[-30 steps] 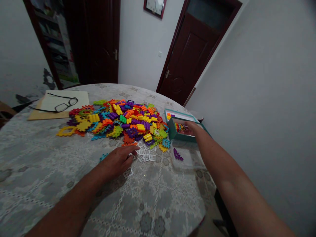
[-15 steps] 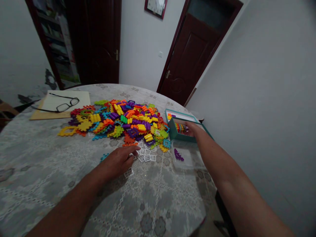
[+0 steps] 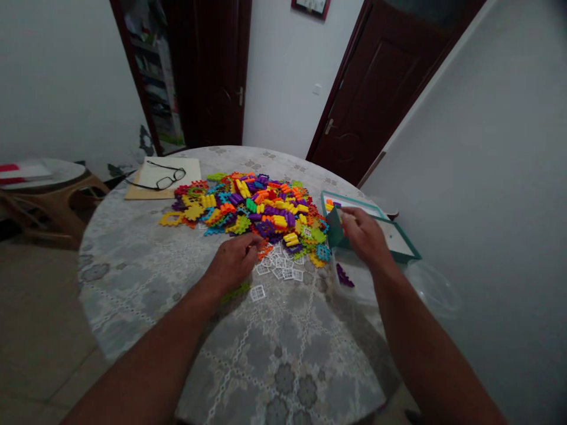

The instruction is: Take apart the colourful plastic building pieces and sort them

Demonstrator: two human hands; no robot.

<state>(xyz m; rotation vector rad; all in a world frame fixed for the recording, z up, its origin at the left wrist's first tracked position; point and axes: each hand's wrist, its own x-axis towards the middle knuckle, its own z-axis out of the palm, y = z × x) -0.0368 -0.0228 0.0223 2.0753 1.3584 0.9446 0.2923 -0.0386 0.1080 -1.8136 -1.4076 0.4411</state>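
My left hand (image 3: pixel 235 260) rests low over the table with its fingers curled and fingertips beside a flat orange building piece (image 3: pixel 266 250). Whether it grips anything is hidden. Several white lattice squares (image 3: pixel 280 261) lie just right of it, and a single white square (image 3: pixel 257 293) sits nearer me. Part of a lime-green piece (image 3: pixel 237 292) shows below the hand. My right hand (image 3: pixel 364 235) reaches over a teal box (image 3: pixel 337 229), fingers bent and partly hidden. Something reddish shows at its fingertips, too small to name.
A heap of colourful plastic building pieces (image 3: pixel 261 206) covers the table's middle. Purple pieces (image 3: pixel 344 276) lie in a clear plastic tray (image 3: pixel 361 289). The teal-edged lid (image 3: pixel 354 202) stands behind the box. Eyeglasses (image 3: pixel 163 182) rest on papers (image 3: pixel 190 171) at the back left.
The camera view has turned left and down. My right hand has lifted from deep in the teal box to near its rim. My left fingers have curled in more beside the orange piece.
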